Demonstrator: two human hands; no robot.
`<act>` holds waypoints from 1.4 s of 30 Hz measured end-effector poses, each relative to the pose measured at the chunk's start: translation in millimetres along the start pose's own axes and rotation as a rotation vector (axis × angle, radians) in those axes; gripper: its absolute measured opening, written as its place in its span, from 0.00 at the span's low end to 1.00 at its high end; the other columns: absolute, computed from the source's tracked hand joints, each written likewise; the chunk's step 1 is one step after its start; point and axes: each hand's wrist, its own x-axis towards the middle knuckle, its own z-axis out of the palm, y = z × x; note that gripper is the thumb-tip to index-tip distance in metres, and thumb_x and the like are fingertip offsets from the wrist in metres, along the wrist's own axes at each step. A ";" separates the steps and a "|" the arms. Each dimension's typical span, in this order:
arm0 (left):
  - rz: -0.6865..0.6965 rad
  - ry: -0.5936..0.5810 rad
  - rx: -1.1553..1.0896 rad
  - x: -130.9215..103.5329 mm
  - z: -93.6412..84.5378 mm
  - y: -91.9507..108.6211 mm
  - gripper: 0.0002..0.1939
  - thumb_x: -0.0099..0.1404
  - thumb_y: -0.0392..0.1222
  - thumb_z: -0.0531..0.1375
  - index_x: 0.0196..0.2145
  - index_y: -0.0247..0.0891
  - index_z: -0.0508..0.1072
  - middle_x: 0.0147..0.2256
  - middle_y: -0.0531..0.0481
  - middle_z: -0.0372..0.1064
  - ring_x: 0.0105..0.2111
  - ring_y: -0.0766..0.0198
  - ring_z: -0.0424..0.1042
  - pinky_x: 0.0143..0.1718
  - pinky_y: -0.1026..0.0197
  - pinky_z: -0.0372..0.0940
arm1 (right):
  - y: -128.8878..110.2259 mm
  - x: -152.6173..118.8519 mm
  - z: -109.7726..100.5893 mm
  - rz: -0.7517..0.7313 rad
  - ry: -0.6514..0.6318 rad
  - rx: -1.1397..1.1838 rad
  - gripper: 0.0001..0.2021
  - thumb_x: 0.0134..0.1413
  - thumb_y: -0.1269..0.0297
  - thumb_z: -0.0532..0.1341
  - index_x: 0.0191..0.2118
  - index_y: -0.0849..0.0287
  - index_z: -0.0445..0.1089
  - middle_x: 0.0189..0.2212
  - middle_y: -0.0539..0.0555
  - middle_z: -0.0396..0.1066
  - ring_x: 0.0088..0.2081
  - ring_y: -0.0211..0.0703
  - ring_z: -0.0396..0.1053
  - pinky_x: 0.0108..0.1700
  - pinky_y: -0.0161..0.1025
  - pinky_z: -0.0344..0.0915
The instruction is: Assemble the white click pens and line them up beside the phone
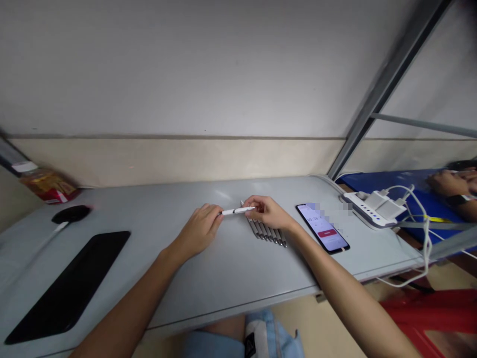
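A white pen [234, 212] is held roughly level above the grey table, spanning the gap between my two hands. My left hand [203, 226] pinches its left end, fingers closed on the dark tip. At the other end, my right hand [270, 211] has thumb and fingers closed around the pen. Below my right hand lies a row of several pens [266, 232] side by side on the table, their silvery ends toward me. Their far ends are partly hidden by my right hand.
On the right lie a lit phone [323, 228] and a white power strip [368, 211] with plugs and cables. A dark flat tablet-like slab [70, 286], a black round object [70, 214] and a bottle [46, 184] are left. Another person's hand [452, 184] shows far right.
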 end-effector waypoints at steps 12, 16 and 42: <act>0.019 -0.026 -0.005 -1.4 -1.4 2.3 0.14 0.73 0.44 0.43 0.39 0.39 0.67 0.36 0.48 0.67 0.38 0.59 0.63 0.42 0.54 0.59 | -0.5 -1.3 0.1 0.045 -0.015 -0.044 0.17 0.61 0.51 0.54 0.33 0.61 0.68 0.20 0.46 0.61 0.22 0.34 0.57 0.27 0.33 0.55; 0.015 -0.013 -0.007 -1.6 -0.6 2.4 0.14 0.73 0.44 0.44 0.38 0.39 0.67 0.35 0.48 0.66 0.38 0.59 0.63 0.43 0.54 0.60 | 1.5 -0.3 1.2 0.001 0.011 -0.034 0.17 0.54 0.51 0.62 0.43 0.59 0.68 0.21 0.44 0.60 0.23 0.34 0.57 0.26 0.32 0.53; 0.016 -0.021 -0.044 -2.1 -0.2 4.1 0.14 0.72 0.44 0.44 0.39 0.40 0.67 0.35 0.49 0.67 0.38 0.59 0.63 0.42 0.54 0.60 | -3.4 -1.5 1.6 -0.076 0.063 -0.133 0.15 0.53 0.55 0.65 0.43 0.58 0.70 0.24 0.45 0.62 0.26 0.35 0.58 0.29 0.32 0.55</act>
